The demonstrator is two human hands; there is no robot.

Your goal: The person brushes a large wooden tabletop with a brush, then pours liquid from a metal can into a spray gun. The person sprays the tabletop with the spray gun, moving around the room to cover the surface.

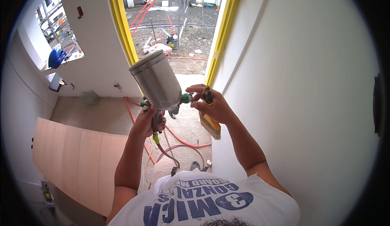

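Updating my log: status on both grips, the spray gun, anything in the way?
Left grip shut on spray gun, by its handle. Right grip holding brush, also at gun's green ring. Gun raised, tilted. Red hose on floor, possible trip risk.

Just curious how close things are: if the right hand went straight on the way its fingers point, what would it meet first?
Likely the spray gun's green nozzle: the right hand has its fingertips beside it, though depth and contact are unclear.
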